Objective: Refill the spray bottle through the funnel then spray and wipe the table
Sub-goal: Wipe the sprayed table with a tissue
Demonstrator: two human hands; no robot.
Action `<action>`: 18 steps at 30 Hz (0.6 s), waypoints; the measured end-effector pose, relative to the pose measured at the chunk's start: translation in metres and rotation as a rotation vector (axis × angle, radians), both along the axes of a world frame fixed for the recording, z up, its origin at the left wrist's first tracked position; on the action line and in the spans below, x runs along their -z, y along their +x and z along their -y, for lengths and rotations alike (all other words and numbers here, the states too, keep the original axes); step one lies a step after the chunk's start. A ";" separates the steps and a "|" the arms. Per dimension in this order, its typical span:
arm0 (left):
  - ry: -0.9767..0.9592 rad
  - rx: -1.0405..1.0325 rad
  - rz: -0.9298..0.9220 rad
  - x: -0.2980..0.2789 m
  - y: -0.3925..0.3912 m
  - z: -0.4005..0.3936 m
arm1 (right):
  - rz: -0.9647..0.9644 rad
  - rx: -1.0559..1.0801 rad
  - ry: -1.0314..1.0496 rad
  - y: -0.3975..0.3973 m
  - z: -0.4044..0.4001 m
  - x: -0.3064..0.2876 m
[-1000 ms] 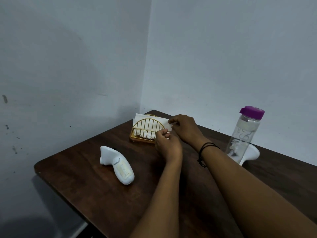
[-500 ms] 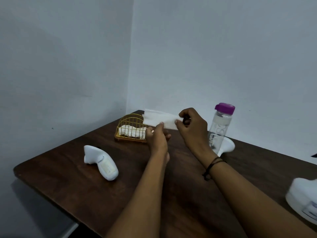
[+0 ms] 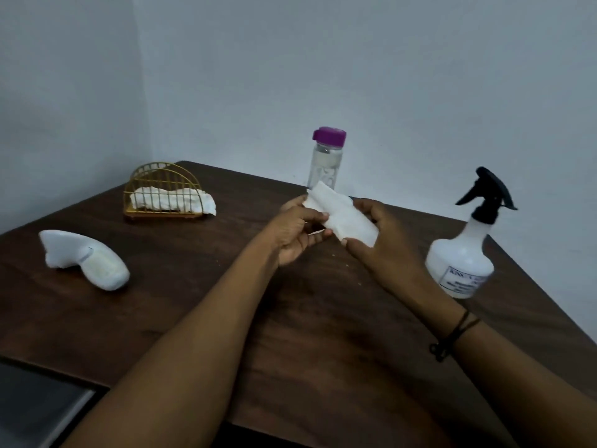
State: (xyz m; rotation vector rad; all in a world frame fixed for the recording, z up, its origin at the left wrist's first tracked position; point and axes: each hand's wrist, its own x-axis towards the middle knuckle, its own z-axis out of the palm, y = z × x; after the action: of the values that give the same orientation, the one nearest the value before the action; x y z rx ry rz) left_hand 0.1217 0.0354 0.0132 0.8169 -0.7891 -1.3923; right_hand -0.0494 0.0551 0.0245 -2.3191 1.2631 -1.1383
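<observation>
At the left of the frame a white curved bottle [image 3: 84,260] lies on its side on the dark wooden table [image 3: 200,318]. Above it, toward the upper left, a gold wire holder [image 3: 162,192] stands with crumpled white tissues inside. In the middle, my left hand [image 3: 295,232] pinches one end of a folded white tissue [image 3: 342,216], thumb on top and fingers curled under. My right hand [image 3: 381,239] grips the other end, fingers wrapped around it. The tissue is held above the table, a soft, slightly creased rectangle, tilted down to the right. Behind it stands a clear bottle [image 3: 326,163] with a purple cap. At the right, the spray bottle [image 3: 462,260] stands upright: translucent white body, black trigger head, a label low down.
</observation>
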 end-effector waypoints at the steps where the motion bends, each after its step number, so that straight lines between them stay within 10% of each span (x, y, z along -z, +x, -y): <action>1: 0.018 -0.013 0.039 0.002 -0.004 0.001 | -0.049 0.044 -0.050 -0.010 -0.002 0.002; 5: 0.075 -0.194 0.433 0.020 -0.006 0.012 | -0.449 0.085 -0.346 -0.054 -0.007 0.019; 8: 0.001 -0.324 0.685 0.031 -0.006 0.021 | -0.691 0.007 -0.137 -0.070 -0.013 0.035; 18: -0.160 -0.538 1.087 0.034 0.001 0.024 | -0.724 -0.223 0.058 -0.043 -0.047 0.039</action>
State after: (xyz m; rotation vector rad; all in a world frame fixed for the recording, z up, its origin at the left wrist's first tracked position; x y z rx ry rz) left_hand 0.1227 0.0115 -0.0213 1.5390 -1.3342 -0.3165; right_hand -0.0928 0.1019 -0.0145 -2.8428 1.1533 -0.1695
